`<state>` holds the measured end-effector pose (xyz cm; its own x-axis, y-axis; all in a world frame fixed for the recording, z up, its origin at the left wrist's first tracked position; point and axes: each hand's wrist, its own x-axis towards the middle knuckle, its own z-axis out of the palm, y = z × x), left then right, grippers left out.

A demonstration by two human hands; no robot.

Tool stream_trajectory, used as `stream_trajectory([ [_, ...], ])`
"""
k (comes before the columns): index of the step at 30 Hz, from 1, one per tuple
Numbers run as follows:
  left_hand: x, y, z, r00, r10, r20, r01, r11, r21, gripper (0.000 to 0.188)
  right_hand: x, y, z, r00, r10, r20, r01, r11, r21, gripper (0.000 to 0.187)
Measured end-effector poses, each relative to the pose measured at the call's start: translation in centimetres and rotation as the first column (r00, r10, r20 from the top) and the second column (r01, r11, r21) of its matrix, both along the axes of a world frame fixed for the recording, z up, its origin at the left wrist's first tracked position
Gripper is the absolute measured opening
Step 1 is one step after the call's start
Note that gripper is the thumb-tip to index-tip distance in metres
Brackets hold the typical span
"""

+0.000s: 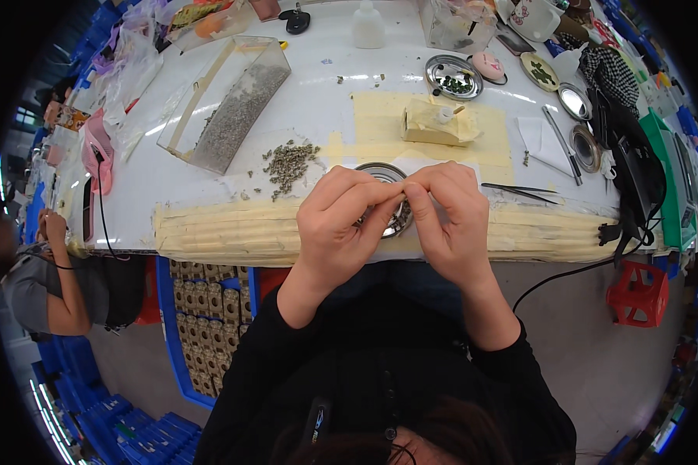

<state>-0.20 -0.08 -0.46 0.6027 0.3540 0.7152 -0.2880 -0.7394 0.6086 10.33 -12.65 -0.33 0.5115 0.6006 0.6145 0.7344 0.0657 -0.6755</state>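
My left hand and my right hand meet above a round metal dish near the table's front edge. Thumb and forefinger of each hand are pinched together, the tips touching at one spot. Whatever they hold there is too small to make out. Small greyish pieces lie in the dish, partly hidden behind my fingers. To the left of the dish is a loose pile of small grey-brown parts. Black tweezers rest on the table just right of my right hand.
A clear box of grey bits lies at the left. Behind the dish stands a taped block; farther back are a tin of dark green pieces and a white bottle. A blue crate sits below the table. Someone sits at far left.
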Motion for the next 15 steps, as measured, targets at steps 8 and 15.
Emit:
stream_trajectory([
  [8,-0.06,-0.10,0.28,0.999,0.008,-0.042,-0.010,0.999,-0.034,0.020,-0.09,0.26,-0.17,0.998,-0.058,0.029,0.057,0.998,0.038,0.008],
  [15,-0.13,0.02,0.16,0.999,0.020,-0.045,-0.022,0.999,-0.032,0.020,-0.18,0.37,-0.07,0.999,-0.031,0.014,0.031,0.999,0.003,0.011],
])
